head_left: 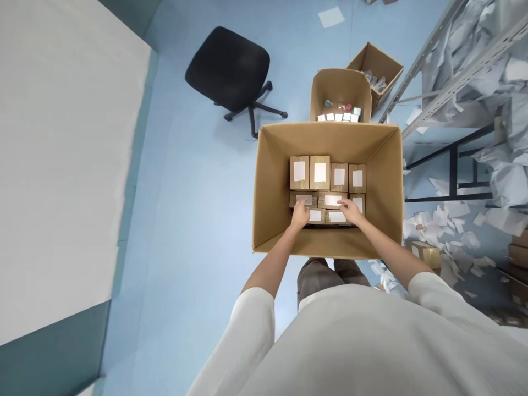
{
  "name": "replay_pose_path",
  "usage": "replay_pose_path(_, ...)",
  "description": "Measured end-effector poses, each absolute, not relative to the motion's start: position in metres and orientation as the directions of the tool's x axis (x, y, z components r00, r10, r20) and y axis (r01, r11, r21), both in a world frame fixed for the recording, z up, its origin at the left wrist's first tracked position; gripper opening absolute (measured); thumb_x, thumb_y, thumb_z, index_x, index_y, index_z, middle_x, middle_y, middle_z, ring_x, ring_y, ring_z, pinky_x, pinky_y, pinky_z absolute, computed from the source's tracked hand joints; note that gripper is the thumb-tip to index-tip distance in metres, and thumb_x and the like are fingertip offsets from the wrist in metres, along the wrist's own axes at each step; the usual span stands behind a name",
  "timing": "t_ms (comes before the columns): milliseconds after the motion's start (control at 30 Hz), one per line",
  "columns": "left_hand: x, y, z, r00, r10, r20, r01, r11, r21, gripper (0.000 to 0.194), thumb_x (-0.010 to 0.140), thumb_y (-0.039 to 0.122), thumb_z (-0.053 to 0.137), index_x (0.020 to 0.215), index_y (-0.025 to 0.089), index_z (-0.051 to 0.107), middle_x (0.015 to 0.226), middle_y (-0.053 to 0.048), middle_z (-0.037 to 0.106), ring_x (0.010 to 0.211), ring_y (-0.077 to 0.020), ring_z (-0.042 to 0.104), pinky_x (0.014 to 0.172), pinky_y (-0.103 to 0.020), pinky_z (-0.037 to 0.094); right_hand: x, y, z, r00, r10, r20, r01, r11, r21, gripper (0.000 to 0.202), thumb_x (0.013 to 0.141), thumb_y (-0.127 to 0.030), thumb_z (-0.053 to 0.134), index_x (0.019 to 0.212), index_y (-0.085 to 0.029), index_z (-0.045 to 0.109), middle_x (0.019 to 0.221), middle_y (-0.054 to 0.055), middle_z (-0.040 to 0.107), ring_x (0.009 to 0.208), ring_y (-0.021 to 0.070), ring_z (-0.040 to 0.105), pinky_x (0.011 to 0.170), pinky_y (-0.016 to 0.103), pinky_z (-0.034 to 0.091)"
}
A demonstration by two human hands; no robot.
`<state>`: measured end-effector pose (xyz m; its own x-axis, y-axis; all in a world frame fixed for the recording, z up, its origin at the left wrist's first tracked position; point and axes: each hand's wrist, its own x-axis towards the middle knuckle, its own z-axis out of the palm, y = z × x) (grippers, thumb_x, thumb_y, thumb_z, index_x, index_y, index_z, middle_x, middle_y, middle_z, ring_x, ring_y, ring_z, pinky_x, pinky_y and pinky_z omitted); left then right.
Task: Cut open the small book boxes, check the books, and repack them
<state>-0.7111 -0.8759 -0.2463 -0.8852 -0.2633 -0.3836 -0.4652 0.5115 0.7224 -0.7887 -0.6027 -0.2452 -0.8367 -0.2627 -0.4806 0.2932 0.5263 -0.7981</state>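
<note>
A large open cardboard box (328, 245) stands in front of my body. Inside it lie several small brown cartons with white labels; four stand in a back row, among them a taller one (320, 172). My left hand (301, 213) reaches in at the left, its fingertips touching a labelled carton (293, 199). On the right, my right hand (350, 210) rests by the end of a middle carton (332, 199), with its fingers slightly apart. Neither hand visibly holds anything. The undersides of both hands are hidden.
Behind the large box stand a smaller open box (340, 88) with small items and another open carton (379, 63). A black chair (228, 69) is at the upper left. A metal shelf (462, 74) and scattered paper (437, 220) are on the right; a white table (61, 165) is far left.
</note>
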Motion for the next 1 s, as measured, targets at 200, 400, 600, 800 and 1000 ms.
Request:
replay_pose_path(200, -0.742, -0.879, -0.308, -0.862, -0.191, -0.469, -0.5, 0.474, 0.725, 0.053, 0.089, 0.011, 0.058, 0.14, 0.018, 0.068, 0.152, -0.015, 0.065, 0.15, -0.033, 0.055, 0.135, -0.053, 0.037, -0.803, -0.628, -0.298, -0.823, -0.309, -0.476, 0.209, 0.614, -0.761, 0.044, 0.091, -0.029, 0.058, 0.129, -0.024, 0.079, 0.142, 0.011, 0.073, 0.122, 0.0267, 0.072, 0.116, 0.047, 0.055)
replay_pose_path(400, -0.763, -0.884, -0.374, -0.848, -0.186, -0.496, -0.523, 0.443, 0.728, 0.056, 0.088, 0.013, 0.062, 0.144, 0.021, 0.067, 0.157, -0.014, 0.063, 0.156, -0.034, 0.05, 0.136, -0.056, 0.034, -0.824, -0.658, -0.364, -0.783, -0.396, -0.48, 0.041, 0.737, -0.675, 0.063, 0.092, -0.029, 0.062, 0.155, -0.021, 0.064, 0.163, 0.013, 0.06, 0.153, 0.0346, 0.052, 0.132, 0.056, 0.039)
replay_pose_path(600, -0.774, -0.885, -0.411, -0.845, -0.157, -0.511, -0.522, 0.449, 0.726, 0.058, 0.088, 0.011, 0.063, 0.146, 0.018, 0.066, 0.165, -0.015, 0.056, 0.158, -0.035, 0.047, 0.138, -0.053, 0.031, -0.837, -0.679, -0.408, -0.708, -0.465, -0.532, -0.072, 0.797, -0.6, 0.078, 0.092, -0.029, 0.064, 0.168, -0.018, 0.048, 0.181, 0.012, 0.033, 0.163, 0.0458, 0.035, 0.132, 0.067, 0.032)
replay_pose_path(800, -0.781, -0.875, -0.425, -0.841, -0.142, -0.522, -0.523, 0.461, 0.717, 0.066, 0.087, 0.014, 0.067, 0.153, 0.019, 0.06, 0.169, -0.016, 0.05, 0.162, -0.0378, 0.042, 0.137, -0.056, 0.03, -0.834, -0.663, -0.422, -0.723, -0.44, -0.533, -0.069, 0.813, -0.578, 0.088, 0.092, -0.034, 0.068, 0.173, -0.02, 0.037, 0.184, 0.013, 0.027, 0.167, 0.0476, 0.024, 0.132, 0.072, 0.025)
replay_pose_path(1000, -0.795, -0.857, -0.438, -0.831, -0.147, -0.536, -0.543, 0.422, 0.726, 0.074, 0.086, 0.02, 0.075, 0.157, 0.021, 0.053, 0.169, -0.016, 0.05, 0.161, -0.0374, 0.042, 0.136, -0.052, 0.032, -0.84, -0.656, -0.431, -0.749, -0.414, -0.517, -0.043, 0.809, -0.586, 0.09, 0.089, -0.036, 0.071, 0.171, -0.019, 0.038, 0.182, 0.015, 0.029, 0.165, 0.0467, 0.027, 0.133, 0.066, 0.029)
